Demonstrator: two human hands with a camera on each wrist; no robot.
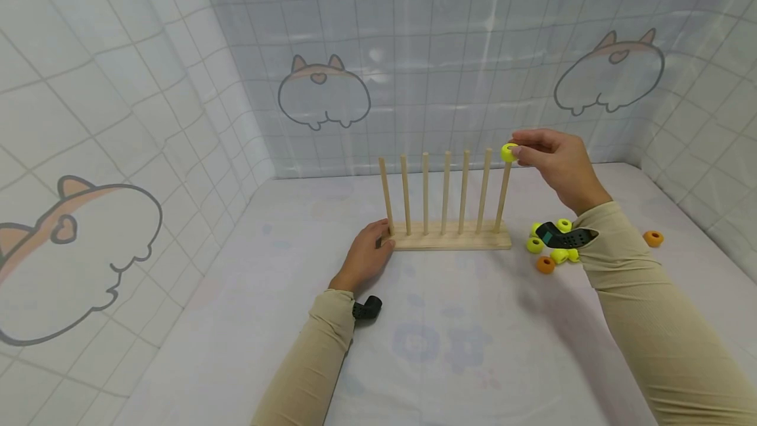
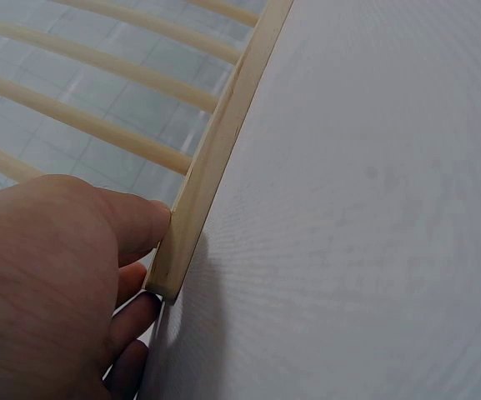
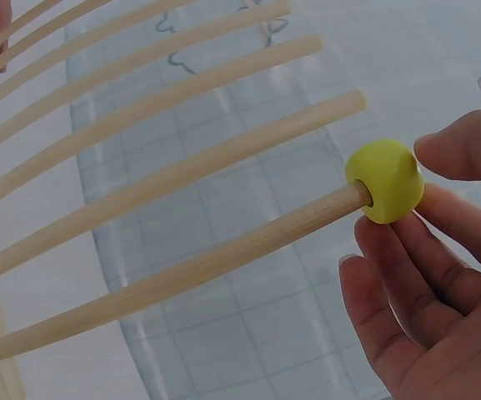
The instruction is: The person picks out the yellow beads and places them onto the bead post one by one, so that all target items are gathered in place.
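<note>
A wooden rack [image 1: 449, 242] with several upright dowels stands on the table. My left hand [image 1: 365, 256] grips the left end of its base; in the left wrist view the thumb [image 2: 144, 223] presses the base's edge, other fingers behind and below it. At the rack's right end, my right hand [image 1: 556, 162] pinches a yellow bead [image 3: 386, 182] between thumb and fingers. The tip of the rightmost dowel [image 3: 223, 258] sits in the bead's hole. The other dowels carry no beads.
Several yellow beads [image 1: 535, 245] lie in a loose group right of the rack, partly hidden by the right wrist strap. One orange bead [image 1: 545, 265] lies beside them, another orange bead [image 1: 653, 238] farther right. A tiled-pattern curtain [image 1: 414, 71] rises behind the table.
</note>
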